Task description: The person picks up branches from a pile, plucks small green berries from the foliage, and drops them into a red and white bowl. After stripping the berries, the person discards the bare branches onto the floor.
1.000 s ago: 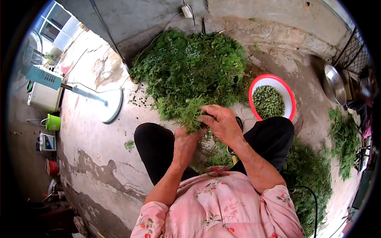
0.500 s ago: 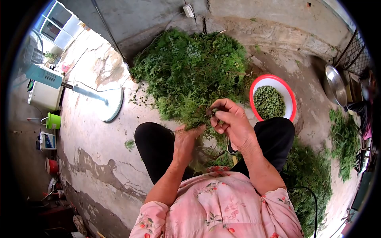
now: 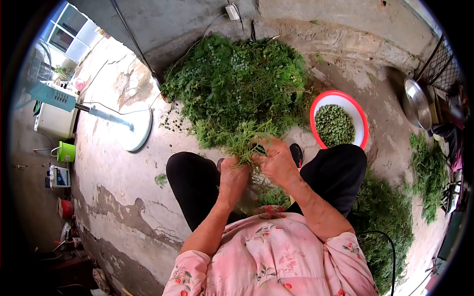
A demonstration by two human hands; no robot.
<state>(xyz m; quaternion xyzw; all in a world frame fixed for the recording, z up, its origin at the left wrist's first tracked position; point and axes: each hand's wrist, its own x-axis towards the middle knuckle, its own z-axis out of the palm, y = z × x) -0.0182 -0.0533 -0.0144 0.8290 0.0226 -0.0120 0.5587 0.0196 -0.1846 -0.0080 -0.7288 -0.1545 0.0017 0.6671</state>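
A feathery green sprig (image 3: 245,144) rises from my left hand (image 3: 234,177), whose fingers are wrapped round its lower part. Right beside it, my right hand (image 3: 277,164) is closed with its fingertips in among the sprig's leaves; they are blurred, and what they pinch is hidden. Just beyond both hands lies a big heap of cut green branches (image 3: 237,84), with pale bluish-green cones showing in it. To the right, a red-rimmed white basin (image 3: 359,118) holds many small round green cones (image 3: 335,126).
More green branches (image 3: 382,222) lie on the floor at my right. A standing fan (image 3: 136,130) with a light blue base is on the left, its cord trailing. A metal bowl (image 3: 417,104) leans at the far right. A green bucket (image 3: 65,151) stands by the left wall.
My right hand has come down and closer to my left hand, from holding a small green thing above to reaching into the sprig. The sprig stands more upright now.
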